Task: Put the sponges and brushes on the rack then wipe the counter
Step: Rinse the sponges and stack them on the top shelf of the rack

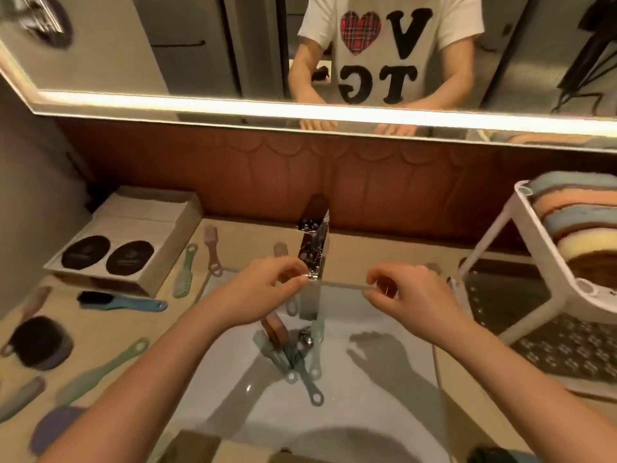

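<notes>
My left hand (267, 289) and my right hand (404, 292) hover over the white sink (384, 379), both with curled fingers. A thin pale green brush handle (344, 285) runs between them in front of the faucet (315, 242); my right hand pinches one end and my left fingertips close on the other. Several brushes (300, 365) and a pink scrubber (273, 325) lie around the drain. On the left counter lie a blue brush (117, 302), a round dark brush (40, 342) and green handles (103, 369). At the right, the white rack (541, 259) holds stacked sponges (581, 222).
A cardboard box (133, 235) with two dark round lids stands at the back left of the counter. A purple pad (53, 429) lies near the front left edge. The rack's lower patterned shelf (567, 352) sits to the right of the sink. A mirror (200, 45) hangs above.
</notes>
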Motion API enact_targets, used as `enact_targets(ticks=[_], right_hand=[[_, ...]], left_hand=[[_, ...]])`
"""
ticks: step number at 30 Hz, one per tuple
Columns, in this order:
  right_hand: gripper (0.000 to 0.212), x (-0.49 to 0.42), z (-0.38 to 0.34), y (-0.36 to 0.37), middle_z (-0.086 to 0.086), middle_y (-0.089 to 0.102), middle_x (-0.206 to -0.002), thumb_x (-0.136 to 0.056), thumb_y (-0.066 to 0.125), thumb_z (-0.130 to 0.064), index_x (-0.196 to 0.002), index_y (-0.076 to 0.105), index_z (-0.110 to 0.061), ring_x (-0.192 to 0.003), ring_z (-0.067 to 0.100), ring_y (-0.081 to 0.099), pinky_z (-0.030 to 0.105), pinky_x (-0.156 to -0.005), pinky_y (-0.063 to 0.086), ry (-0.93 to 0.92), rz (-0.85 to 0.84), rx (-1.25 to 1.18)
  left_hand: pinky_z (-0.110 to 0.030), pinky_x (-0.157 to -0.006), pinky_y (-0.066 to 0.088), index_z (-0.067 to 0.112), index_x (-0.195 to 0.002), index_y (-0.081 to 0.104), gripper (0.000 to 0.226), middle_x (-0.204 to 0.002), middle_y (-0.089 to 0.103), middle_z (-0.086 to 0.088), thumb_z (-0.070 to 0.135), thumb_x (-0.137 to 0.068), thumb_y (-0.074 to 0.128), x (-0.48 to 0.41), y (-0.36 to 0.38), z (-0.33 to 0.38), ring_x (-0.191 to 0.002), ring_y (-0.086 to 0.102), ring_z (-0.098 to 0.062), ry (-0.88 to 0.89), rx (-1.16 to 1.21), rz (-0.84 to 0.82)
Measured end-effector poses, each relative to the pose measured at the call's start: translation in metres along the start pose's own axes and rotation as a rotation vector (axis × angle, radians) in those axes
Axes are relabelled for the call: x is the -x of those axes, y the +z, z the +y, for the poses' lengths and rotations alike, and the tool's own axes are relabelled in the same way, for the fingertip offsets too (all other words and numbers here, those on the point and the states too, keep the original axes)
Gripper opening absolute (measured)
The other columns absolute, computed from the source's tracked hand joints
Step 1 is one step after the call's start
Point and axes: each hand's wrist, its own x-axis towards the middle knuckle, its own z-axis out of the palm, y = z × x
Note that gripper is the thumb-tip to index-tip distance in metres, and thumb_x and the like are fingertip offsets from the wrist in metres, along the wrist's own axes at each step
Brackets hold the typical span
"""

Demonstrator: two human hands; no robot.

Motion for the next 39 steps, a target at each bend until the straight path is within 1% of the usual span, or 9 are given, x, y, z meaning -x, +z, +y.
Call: enact_targets(ticks=[4,11,15,19,23,26,31,36,39], right_hand=[[0.012,-0.015,-0.013,0.065,-0.011,0.056,-0.072,-0.086,0.058,-0.038,-0.093,0.06,-0.029,-0.072,0.012,0.055,0.032,-0.062,0.046,0.06,-0.124,0.0],[0.021,-0.036,-0.043,0.162,-0.001,0.066,-0.099,-0.088,0.053,-0.034,-0.104,0.06,-0.023,-0.092,0.024,0.061,0.029,-0.064,0.039,0.092,-0.334,0.117],[0.021,-0.048,-0.053,0.203,0.004,0.062,-0.104,-0.09,0.05,-0.032,-0.107,0.059,-0.023,-0.079,0.021,0.052,0.027,-0.056,0.036,0.081,-0.42,0.133],[0.033,-0.063,-0.055,0.238,0.008,0.054,-0.109,-0.091,0.047,-0.032,-0.123,0.05,-0.026,-0.088,0.026,0.057,0.033,-0.064,0.048,0.137,-0.528,0.201],[0.053,-0.074,-0.061,0.26,0.014,0.042,-0.13,-0.09,0.048,-0.032,-0.139,0.03,-0.029,-0.112,0.033,0.05,0.041,-0.082,0.05,0.171,-0.64,0.272],[0.058,-0.082,-0.07,0.27,0.014,0.02,-0.151,-0.091,0.049,-0.032,-0.144,0.024,-0.033,-0.13,0.037,0.038,0.043,-0.099,0.043,0.18,-0.671,0.296],[0.06,-0.098,-0.072,0.287,0.013,-0.004,-0.158,-0.092,0.048,-0.035,-0.145,0.021,-0.038,-0.137,0.04,0.026,0.046,-0.109,0.035,0.209,-0.73,0.289],[0.062,-0.105,-0.065,0.299,0.012,-0.005,-0.158,-0.091,0.049,-0.033,-0.145,0.02,-0.039,-0.137,0.038,0.028,0.044,-0.108,0.037,0.224,-0.754,0.338],[0.057,-0.109,-0.067,0.302,0.015,0.018,-0.15,-0.089,0.051,-0.032,-0.143,0.03,-0.032,-0.125,0.034,0.042,0.042,-0.102,0.041,0.199,-0.763,0.324]], left_hand=[[-0.021,-0.082,0.039,0.02,-0.114,0.06,0.024,-0.111,0.06,0.006,0.029,-0.094,0.049,0.033,0.006,-0.061,-0.106,0.055,-0.009,-0.168,0.038,0.036],[-0.032,-0.099,0.037,0.015,-0.126,0.053,0.037,-0.135,0.051,-0.006,0.032,-0.092,0.052,0.09,0.014,-0.171,-0.122,0.048,-0.023,-0.487,-0.062,0.135],[-0.041,-0.11,0.022,0.02,-0.135,0.043,0.046,-0.15,0.031,-0.006,0.039,-0.093,0.045,0.114,0.008,-0.217,-0.138,0.027,-0.026,-0.724,-0.229,0.203],[-0.053,-0.113,0.009,0.018,-0.14,0.033,0.056,-0.157,0.01,-0.009,0.044,-0.092,0.043,0.135,0.002,-0.257,-0.144,0.002,-0.03,-0.932,-0.415,0.294],[-0.06,-0.112,0.005,0.018,-0.142,0.028,0.059,-0.158,-0.001,-0.011,0.045,-0.092,0.042,0.144,-0.008,-0.286,-0.144,-0.008,-0.036,-1.073,-0.363,0.305],[-0.059,-0.113,0.006,0.016,-0.142,0.03,0.059,-0.158,0.003,-0.014,0.048,-0.093,0.035,0.149,-0.007,-0.305,-0.143,-0.003,-0.039,-1.103,-0.356,0.228],[-0.052,-0.113,0.014,0.01,-0.138,0.037,0.06,-0.154,0.014,-0.021,0.05,-0.094,0.031,0.152,-0.003,-0.315,-0.141,0.01,-0.044,-1.074,-0.404,0.19],[-0.054,-0.108,0.023,0.006,-0.134,0.043,0.057,-0.148,0.028,-0.023,0.046,-0.094,0.038,0.155,-0.008,-0.32,-0.136,0.021,-0.044,-1.033,-0.36,0.265],[-0.052,-0.108,0.023,0.006,-0.134,0.043,0.058,-0.148,0.027,-0.022,0.047,-0.093,0.039,0.156,-0.008,-0.323,-0.137,0.02,-0.043,-1.031,-0.334,0.266]])
